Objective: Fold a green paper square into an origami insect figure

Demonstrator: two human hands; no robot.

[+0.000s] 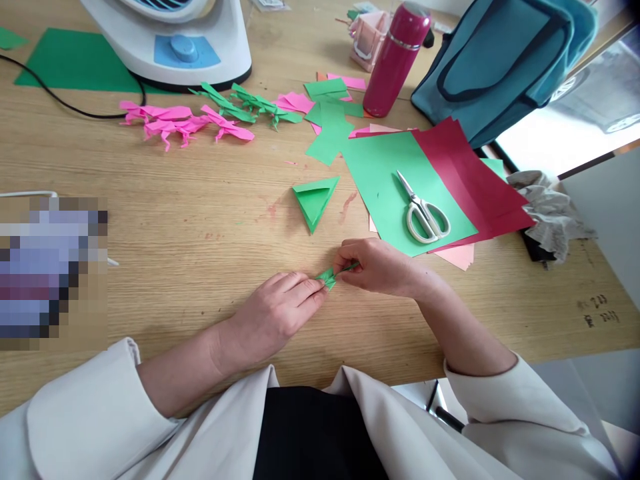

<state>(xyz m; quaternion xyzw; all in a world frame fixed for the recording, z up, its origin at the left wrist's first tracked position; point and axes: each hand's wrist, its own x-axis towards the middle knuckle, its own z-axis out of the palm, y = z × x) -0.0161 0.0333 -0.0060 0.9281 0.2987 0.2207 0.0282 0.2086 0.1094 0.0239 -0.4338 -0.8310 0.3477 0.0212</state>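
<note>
A small folded green paper point(328, 277) lies between my two hands near the table's front edge. My left hand point(280, 308) rests on the table with its fingers together, its fingertips pressing the paper's left end. My right hand point(377, 268) is closed in a pinch on the paper's right side, and a thin green strip shows between its fingers. Just beyond the hands sits a folded green triangle point(316, 202), touched by neither hand. Scissors point(424, 217) with white handles lie on a green sheet point(373, 170) to the right.
Folded pink figures point(175, 125) and green figures point(250, 103) lie before a white appliance point(200, 47). Further right are green scraps point(330, 123), red sheets point(470, 180), a magenta bottle point(397, 60) and a teal bag point(500, 67). A pixelated area covers the left edge.
</note>
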